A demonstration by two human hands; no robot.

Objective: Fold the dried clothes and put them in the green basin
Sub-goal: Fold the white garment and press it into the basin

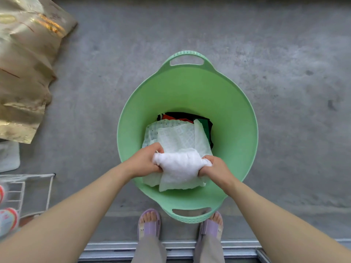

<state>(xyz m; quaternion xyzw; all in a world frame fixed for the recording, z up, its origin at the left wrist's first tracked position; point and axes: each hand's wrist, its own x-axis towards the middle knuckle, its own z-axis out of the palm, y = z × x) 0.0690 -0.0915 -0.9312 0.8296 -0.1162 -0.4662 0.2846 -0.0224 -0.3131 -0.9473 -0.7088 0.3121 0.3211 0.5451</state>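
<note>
Feet in lilac sandals (150, 225) at the near rim of the green basin (235, 118), standing on grey concrete floor (284, 54). Left hand (144, 161) and right hand (214, 170) each grip one end of a bunched white cloth (178, 165), fingers curled into it, held low inside the basin. Beneath it lie folded pale patterned clothes (176, 135); past them, a black, red and green garment (201, 120). Far left, a crumpled gold sheet (24, 73).
</note>
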